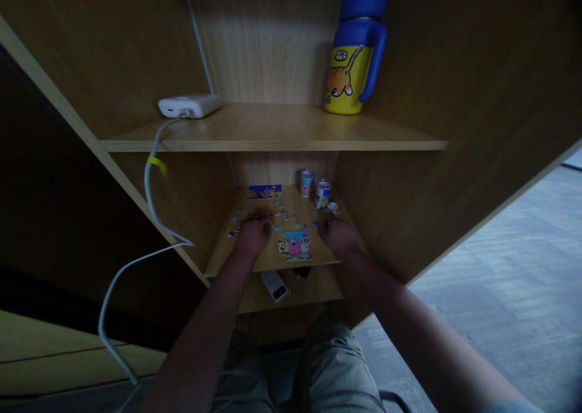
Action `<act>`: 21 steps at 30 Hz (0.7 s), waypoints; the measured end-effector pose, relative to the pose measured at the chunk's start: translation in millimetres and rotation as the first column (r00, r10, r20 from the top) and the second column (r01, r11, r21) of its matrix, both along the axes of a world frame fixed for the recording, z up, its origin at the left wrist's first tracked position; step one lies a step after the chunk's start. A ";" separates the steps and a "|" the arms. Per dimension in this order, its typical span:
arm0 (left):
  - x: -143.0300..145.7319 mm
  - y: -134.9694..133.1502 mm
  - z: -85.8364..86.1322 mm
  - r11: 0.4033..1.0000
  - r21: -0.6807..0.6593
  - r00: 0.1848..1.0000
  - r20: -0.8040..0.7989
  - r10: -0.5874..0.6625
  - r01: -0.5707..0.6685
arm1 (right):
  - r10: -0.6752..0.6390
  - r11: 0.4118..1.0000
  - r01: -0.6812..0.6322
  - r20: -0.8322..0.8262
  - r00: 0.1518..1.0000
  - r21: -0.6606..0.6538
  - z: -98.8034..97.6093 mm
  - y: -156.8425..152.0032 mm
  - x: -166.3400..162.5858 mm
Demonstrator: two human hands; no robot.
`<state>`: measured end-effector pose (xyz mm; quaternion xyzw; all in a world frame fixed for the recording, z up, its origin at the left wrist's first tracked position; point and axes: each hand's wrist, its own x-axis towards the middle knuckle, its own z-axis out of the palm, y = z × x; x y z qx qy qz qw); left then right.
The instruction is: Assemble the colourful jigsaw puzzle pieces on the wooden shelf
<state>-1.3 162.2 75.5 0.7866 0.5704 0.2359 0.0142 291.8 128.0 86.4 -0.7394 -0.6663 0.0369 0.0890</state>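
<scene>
A partly joined jigsaw puzzle (297,246) with pink and yellow cartoon figures lies near the front edge of the lower shelf. Loose puzzle pieces (285,214) are scattered behind it and to its left. My left hand (255,232) is left of the puzzle, fingers curled closed among the loose pieces. On the right, my right hand (337,234) is also closed, its fingertips close to a puzzle piece (315,225). Whatever either hand's fingers hold is too small and dim to make out. A picture card (264,192) with similar figures lies at the back left.
Two printed cans (306,184) stand at the back right, with a round lid (333,207) beside the nearer one. Above, the upper shelf (273,145) bears a blue and yellow bottle (350,67) and a white charger (190,105) whose cable hangs left. Below lies a white box (273,285).
</scene>
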 end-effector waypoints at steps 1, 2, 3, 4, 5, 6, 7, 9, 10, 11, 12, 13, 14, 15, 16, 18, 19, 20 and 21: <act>0.0 -0.1 0.3 1.000 -0.002 1.000 0.003 0.000 0.000 | 0.002 1.000 -0.002 0.000 1.000 -0.004 0.3 0.0 0.0; 0.0 -0.3 0.6 1.000 -0.004 1.000 0.006 -0.004 0.004 | 0.004 1.000 -0.004 -0.001 1.000 -0.009 0.5 0.1 0.1; 0.1 -0.5 0.9 1.000 -0.006 1.000 0.012 -0.005 0.005 | 0.002 1.000 -0.002 -0.003 1.000 -0.015 0.6 0.1 0.2; 0.2 -0.7 1.2 1.000 -0.007 1.000 0.016 -0.007 0.007 | -0.002 1.000 0.002 -0.006 1.000 -0.020 0.6 0.2 0.3; 0.3 -1.0 1.4 1.000 -0.008 1.000 0.018 -0.005 0.005 | -0.003 1.000 0.003 -0.008 1.000 -0.023 0.6 0.2 0.4; 0.4 -1.2 1.6 1.000 -0.010 1.000 0.018 -0.002 0.002 | -0.004 1.000 0.003 -0.009 1.000 -0.026 0.6 0.1 0.4; 0.6 -1.3 1.7 1.000 -0.014 1.000 0.015 0.001 0.000 | -0.004 1.000 0.004 -0.008 1.000 -0.028 0.6 -0.1 0.5; 0.9 -1.3 1.7 1.000 -0.028 1.000 0.010 0.005 -0.004 | -0.003 1.000 0.003 -0.002 1.000 -0.027 1.0 -0.5 0.3; 1.1 -1.3 1.6 0.999 -0.037 1.000 0.009 0.004 -0.004 | -0.004 1.000 0.004 0.004 1.000 -0.025 1.4 -0.8 0.2; 1.2 -1.3 1.6 0.999 -0.043 1.000 0.012 0.003 -0.003 | -0.006 1.000 0.007 0.010 1.000 -0.022 2.1 -1.1 -0.1; 1.3 -1.4 1.6 0.999 -0.046 1.000 0.017 0.002 -0.001 | -0.009 1.000 0.009 0.014 1.000 -0.019 2.8 -1.3 -0.3; 1.4 -1.5 1.6 0.999 -0.043 1.000 0.022 0.002 -0.001 | -0.008 1.000 0.009 0.013 1.000 -0.019 3.6 -1.6 -0.6; 1.4 -1.8 1.7 0.999 -0.035 1.000 0.029 -0.001 0.002 | -0.007 1.000 0.007 0.009 1.000 -0.023 4.3 -1.7 -0.9; 1.4 -2.0 1.9 1.000 -0.025 0.999 0.035 -0.009 0.009 | -0.009 1.000 0.009 0.003 1.000 -0.028 4.8 -1.8 -1.1; 1.4 -2.3 2.0 1.000 -0.016 0.999 0.039 -0.018 0.019 | -0.012 0.999 0.012 -0.003 1.000 -0.032 4.9 -1.7 -1.2; 1.5 -2.7 2.2 0.999 -0.014 0.999 0.035 -0.037 0.038 | -0.014 0.999 0.014 -0.011 1.000 -0.035 4.2 -1.1 -1.2; 1.7 -2.7 2.3 0.999 -0.020 0.999 0.027 -0.037 0.037 | -0.013 0.999 0.012 -0.011 1.000 -0.033 3.4 -0.7 -1.0; 1.9 -2.6 2.4 0.999 -0.028 0.999 0.016 -0.027 0.028 | -0.011 1.000 0.011 -0.008 1.000 -0.030 2.4 -0.3 -0.8; 2.3 -2.4 2.6 0.999 -0.035 1.000 0.004 -0.008 0.008 | -0.007 1.000 0.007 -0.004 1.000 -0.025 1.4 0.2 -0.5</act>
